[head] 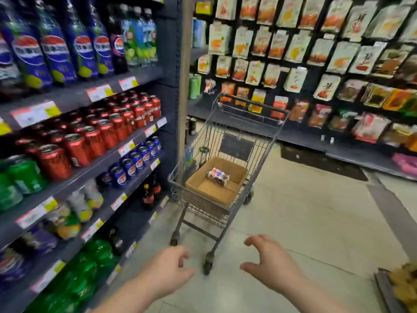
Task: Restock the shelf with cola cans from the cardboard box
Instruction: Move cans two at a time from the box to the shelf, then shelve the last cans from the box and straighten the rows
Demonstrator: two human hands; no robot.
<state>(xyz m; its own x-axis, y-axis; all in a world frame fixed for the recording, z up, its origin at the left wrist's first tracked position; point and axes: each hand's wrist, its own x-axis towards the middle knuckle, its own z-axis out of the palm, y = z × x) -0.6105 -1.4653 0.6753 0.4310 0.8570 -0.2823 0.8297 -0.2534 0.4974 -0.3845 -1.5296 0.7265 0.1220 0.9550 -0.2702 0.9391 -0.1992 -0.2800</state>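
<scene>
Both hands reach forward low in the near foreground, the left hand (168, 271) and right hand (274, 265) each with an empty grip, fingers spread and curled. Well beyond them, a single cola can (218, 176) lies on its side in the cardboard box (214, 190) inside the shopping cart (228, 141), right of the shelf (126, 152).

Single silver cola can (218, 176) in open brown cardboard box (216, 179), inside grey wire shopping cart (225, 154), right of dark metal drinks shelf (90, 161).
</scene>
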